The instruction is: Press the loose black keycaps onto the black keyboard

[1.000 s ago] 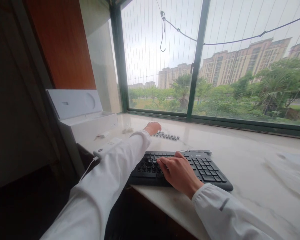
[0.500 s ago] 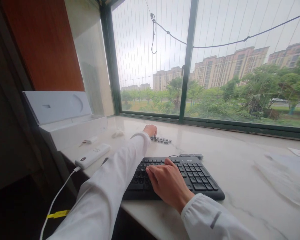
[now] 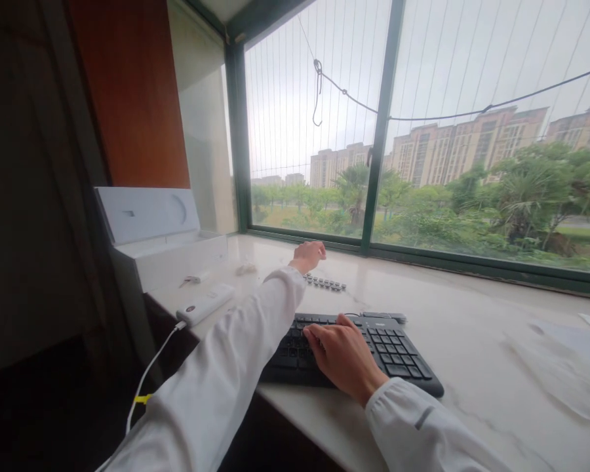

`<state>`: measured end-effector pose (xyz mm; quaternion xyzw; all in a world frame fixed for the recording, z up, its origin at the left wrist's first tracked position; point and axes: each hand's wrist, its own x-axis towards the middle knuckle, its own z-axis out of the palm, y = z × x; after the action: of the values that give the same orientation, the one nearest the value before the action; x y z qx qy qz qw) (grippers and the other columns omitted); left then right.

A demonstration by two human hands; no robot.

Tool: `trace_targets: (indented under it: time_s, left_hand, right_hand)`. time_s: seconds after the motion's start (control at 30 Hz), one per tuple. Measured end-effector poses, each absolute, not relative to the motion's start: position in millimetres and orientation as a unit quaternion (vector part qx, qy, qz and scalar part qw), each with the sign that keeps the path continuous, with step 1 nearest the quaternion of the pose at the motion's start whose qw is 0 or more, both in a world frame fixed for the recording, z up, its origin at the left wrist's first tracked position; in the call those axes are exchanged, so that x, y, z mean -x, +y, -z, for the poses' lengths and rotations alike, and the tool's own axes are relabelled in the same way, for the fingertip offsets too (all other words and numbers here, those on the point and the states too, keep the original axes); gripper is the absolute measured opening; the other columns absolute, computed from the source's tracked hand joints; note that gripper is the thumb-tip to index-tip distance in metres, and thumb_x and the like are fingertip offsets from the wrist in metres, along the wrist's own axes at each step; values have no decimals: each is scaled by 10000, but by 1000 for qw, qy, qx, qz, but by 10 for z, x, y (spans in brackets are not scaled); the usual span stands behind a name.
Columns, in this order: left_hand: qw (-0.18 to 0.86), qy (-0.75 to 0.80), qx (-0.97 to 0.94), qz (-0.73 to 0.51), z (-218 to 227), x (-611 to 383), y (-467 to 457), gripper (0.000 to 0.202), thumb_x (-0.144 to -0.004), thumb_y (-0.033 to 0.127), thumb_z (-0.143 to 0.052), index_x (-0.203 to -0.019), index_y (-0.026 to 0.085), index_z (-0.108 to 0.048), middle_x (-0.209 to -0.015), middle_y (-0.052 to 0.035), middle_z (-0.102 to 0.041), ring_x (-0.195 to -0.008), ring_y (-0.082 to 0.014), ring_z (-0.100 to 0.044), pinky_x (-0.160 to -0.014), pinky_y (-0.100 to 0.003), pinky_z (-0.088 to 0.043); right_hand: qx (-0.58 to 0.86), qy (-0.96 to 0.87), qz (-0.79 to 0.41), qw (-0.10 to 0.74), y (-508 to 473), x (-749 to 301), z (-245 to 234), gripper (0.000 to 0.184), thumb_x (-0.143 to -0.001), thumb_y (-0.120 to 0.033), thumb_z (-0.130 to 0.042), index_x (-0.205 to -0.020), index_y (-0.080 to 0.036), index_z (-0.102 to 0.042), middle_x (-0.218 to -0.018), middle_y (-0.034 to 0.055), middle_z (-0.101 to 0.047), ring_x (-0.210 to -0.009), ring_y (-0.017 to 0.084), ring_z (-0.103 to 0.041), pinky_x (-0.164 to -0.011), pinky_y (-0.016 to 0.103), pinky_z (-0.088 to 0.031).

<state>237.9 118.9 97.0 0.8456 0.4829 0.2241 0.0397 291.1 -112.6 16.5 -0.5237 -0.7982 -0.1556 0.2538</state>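
Pale countertop (image 3: 476, 334) with faint grey veining is running beneath a wide green-framed window (image 3: 379, 151), and outside, trees (image 3: 511, 203) and tall buildings (image 3: 462, 147) are standing under a grey sky. Your black keyboard (image 3: 403, 351) is lying along the near edge of the countertop, roughly mid-scene, with its number pad facing right and a slim dark item (image 3: 386, 317) resting just beyond its far edge. Your right hand (image 3: 347, 354) is resting over the middle of the keyboard, its fingers bunching together toward the left among the keys; you are hiding part of them, so I cannot tell whether they are pinching anything. Your left arm is crossing the keyboard's left end, and your left hand (image 3: 309, 255) is hanging near the far left end of small dark keycaps (image 3: 327, 282), which are lying in rows between the keyboard and the window. Its fingers are curling, but I cannot tell whether they are holding something. On the left, an open white box (image 3: 177, 262) is standing beyond a white device (image 3: 206, 305) with a white cable (image 3: 150, 367), while clear plastic wrapping (image 3: 560, 373) is lying on the right.
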Motion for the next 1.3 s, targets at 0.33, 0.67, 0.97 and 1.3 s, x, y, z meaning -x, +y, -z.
trace_targets:
  time_s: [0.33,0.67,0.97,1.3]
  left_hand:
    - [136,444,-775,-429,-1176,-1573,-308,274,-729,491,-664,-876,265,-716,-823,1,-705,-753,-138,-626,-742,-259,-461]
    - [206,484,-783,-331,-448,-788,-637,237,-744,408,-644,-881,239,-738,-833,-17,-726,-778,-140,-650,-732,-220,-474]
    - [183,547,-782,-236,-382,-724,-491,301,-678,475,-663,-866,255,-748,-841,-29,-731,-765,-163,-652,-667,-217,-460]
    - [150,581,-772,-208,-473,-857,-566,235,-644,443,-690,-803,280,-750,-784,-27,-722,-752,-166,-641,-675,-231,-444]
  right_hand:
    - [538,-788,205,217,-1184,-2911,-211,438,-978,-342,-296,-735,-214,-637,-628,23,-693,-549,139,-577,-783,313,-265]
    - [529,-795,205,215,-1260,-2851,-255,445,-978,-358,-290,-768,-223,-658,-612,19,-683,-548,141,-569,-773,304,-285]
    - [523,-805,189,206,-1260,-2821,-220,431,-980,-341,-291,-785,-232,-660,-641,7,-692,-570,138,-580,-783,305,-290]
    - [511,-814,179,209,-1265,-2812,-237,427,-980,-325,-301,-729,-202,-624,-665,13,-699,-558,122,-565,-757,297,-276]
